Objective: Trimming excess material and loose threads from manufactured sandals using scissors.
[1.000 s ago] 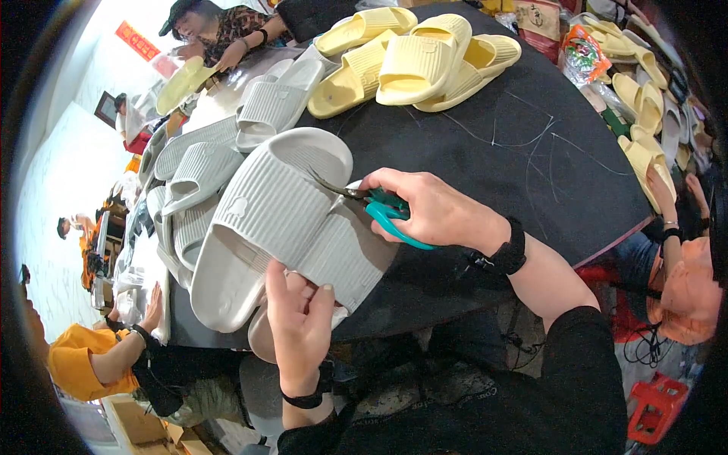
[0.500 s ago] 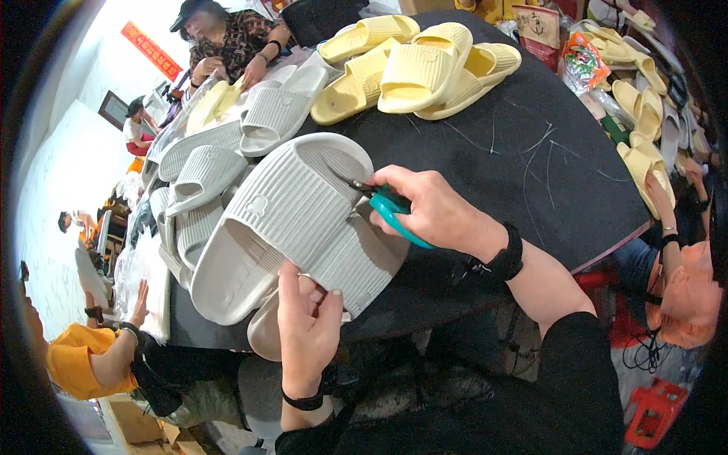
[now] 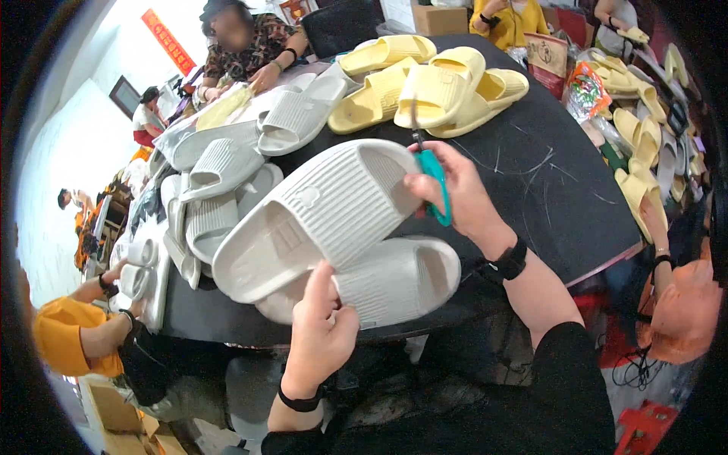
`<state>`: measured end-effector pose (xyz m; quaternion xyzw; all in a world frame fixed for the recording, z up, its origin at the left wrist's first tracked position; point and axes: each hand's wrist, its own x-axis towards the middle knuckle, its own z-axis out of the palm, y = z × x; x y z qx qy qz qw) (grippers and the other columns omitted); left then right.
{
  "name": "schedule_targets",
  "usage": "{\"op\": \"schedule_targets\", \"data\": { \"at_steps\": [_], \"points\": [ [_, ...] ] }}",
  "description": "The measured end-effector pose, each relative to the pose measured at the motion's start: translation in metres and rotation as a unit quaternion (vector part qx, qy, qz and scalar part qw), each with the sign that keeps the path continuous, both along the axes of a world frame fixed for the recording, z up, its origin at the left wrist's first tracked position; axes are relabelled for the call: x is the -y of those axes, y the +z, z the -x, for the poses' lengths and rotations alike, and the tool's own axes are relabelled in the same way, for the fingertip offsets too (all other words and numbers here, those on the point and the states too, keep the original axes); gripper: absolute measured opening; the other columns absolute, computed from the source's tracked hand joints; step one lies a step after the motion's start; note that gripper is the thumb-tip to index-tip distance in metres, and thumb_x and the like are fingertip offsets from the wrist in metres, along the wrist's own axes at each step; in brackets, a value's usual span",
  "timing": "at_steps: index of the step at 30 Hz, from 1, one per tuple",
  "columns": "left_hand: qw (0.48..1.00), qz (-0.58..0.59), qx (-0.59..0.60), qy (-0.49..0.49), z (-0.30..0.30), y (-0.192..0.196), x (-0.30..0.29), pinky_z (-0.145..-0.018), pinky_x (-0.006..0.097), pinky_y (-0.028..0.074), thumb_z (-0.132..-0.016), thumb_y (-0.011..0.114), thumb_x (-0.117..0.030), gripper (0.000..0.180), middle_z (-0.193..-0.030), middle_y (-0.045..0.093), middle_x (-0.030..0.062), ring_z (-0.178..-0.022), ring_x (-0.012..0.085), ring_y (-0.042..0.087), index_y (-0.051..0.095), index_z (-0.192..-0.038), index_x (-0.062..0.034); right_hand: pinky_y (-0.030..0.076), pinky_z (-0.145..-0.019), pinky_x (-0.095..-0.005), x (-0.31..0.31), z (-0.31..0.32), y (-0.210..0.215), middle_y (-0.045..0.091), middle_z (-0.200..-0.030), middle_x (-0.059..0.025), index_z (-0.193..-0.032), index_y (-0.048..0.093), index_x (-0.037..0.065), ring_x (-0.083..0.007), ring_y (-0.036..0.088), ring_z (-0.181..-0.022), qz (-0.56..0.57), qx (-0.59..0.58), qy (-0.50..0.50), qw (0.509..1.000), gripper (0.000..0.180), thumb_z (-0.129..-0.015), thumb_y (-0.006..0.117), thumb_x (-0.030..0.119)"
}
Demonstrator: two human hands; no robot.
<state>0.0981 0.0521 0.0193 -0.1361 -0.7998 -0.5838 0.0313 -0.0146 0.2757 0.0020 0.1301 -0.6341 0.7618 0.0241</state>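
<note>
A light-grey ribbed slipper (image 3: pixel 318 201) lies tilted across the upper part of a second grey slipper (image 3: pixel 387 280), near the table's front edge. My left hand (image 3: pixel 326 326) is closed at their near side, its index finger and thumb at the place where the two meet; the other fingertips are partly hidden. In my right hand (image 3: pixel 462 193) is a pair of scissors (image 3: pixel 434 186) with teal handles. Their dark blades point away from me, past the toe end of the upper slipper and toward the yellow slippers (image 3: pixel 432 91).
More grey slippers (image 3: pixel 216 171) are piled at the left on the black table (image 3: pixel 531 220). Thin cut threads (image 3: pixel 542 159) lie at the right. Co-workers sit at the far side, at the left in an orange sleeve (image 3: pixel 72 334), and at the right beside yellow slippers (image 3: pixel 637 186).
My right hand has drawn the scissors away from between the two slippers, and the blades now point away from me. The slippers have swung further apart. The whole view has shifted slightly.
</note>
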Motion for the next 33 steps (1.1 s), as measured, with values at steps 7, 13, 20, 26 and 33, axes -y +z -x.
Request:
{"op": "schedule_targets", "data": {
  "at_steps": [7, 13, 20, 26, 33],
  "points": [
    [0.991, 0.103, -0.067, -0.06, -0.011, 0.025, 0.005, -0.067, 0.029, 0.045, -0.07, 0.043, 0.012, 0.062, -0.083, 0.057, 0.0177, -0.069, 0.0284, 0.057, 0.033, -0.131, 0.0037, 0.048, -0.071, -0.0234, -0.04, -0.029, 0.026, 0.06, -0.095, -0.0045, -0.114, 0.053, 0.0, -0.0107, 0.058, -0.083, -0.012, -0.117, -0.162, 0.98, 0.046, -0.079, 0.07, 0.026],
    [0.934, 0.207, -0.26, -0.131, 0.001, 0.038, -0.007, -0.082, 0.04, 0.041, -0.064, 0.051, 0.009, 0.044, -0.092, 0.057, 0.0132, -0.089, 0.0332, 0.053, 0.054, -0.107, -0.0016, 0.044, -0.078, -0.024, -0.099, -0.065, 0.052, 0.058, -0.096, -0.0036, -0.11, 0.056, -0.001, -0.0111, 0.056, -0.086, -0.08, -0.169, -0.271, 0.944, 0.041, -0.08, 0.066, 0.025],
    [0.851, 0.27, -0.386, -0.231, 0.029, 0.028, -0.012, -0.08, 0.038, 0.038, -0.067, 0.058, -0.001, 0.034, -0.082, 0.053, 0.0059, -0.084, 0.0259, 0.049, 0.058, -0.1, -0.0073, 0.044, -0.072, -0.0215, -0.152, -0.105, 0.06, 0.058, -0.093, -0.0041, -0.114, 0.052, 0.0, -0.0098, 0.056, -0.081, -0.158, -0.072, -0.301, 0.938, 0.039, -0.082, 0.061, 0.021],
    [0.795, 0.307, -0.437, -0.287, 0.035, 0.014, -0.008, -0.085, 0.039, 0.038, -0.069, 0.058, -0.006, 0.03, -0.082, 0.051, 0.0042, -0.087, 0.0239, 0.048, 0.057, -0.099, -0.0098, 0.039, -0.04, -0.0177, -0.159, -0.119, 0.051, 0.057, -0.08, -0.0007, -0.111, 0.051, 0.003, -0.0056, 0.053, -0.057, -0.215, -0.026, -0.294, 0.931, 0.042, -0.08, 0.062, 0.029],
    [0.811, 0.32, -0.369, -0.322, 0.017, -0.008, 0.004, -0.095, 0.042, 0.036, -0.073, 0.056, -0.008, 0.033, -0.102, 0.05, 0.0082, -0.102, 0.026, 0.048, 0.056, -0.106, -0.0104, 0.039, -0.04, -0.0191, -0.154, -0.108, 0.038, 0.057, -0.075, 0.0005, -0.107, 0.054, 0.004, -0.005, 0.052, -0.054, -0.225, 0.042, -0.212, 0.95, 0.044, -0.074, 0.065, 0.031]
  ]
}}
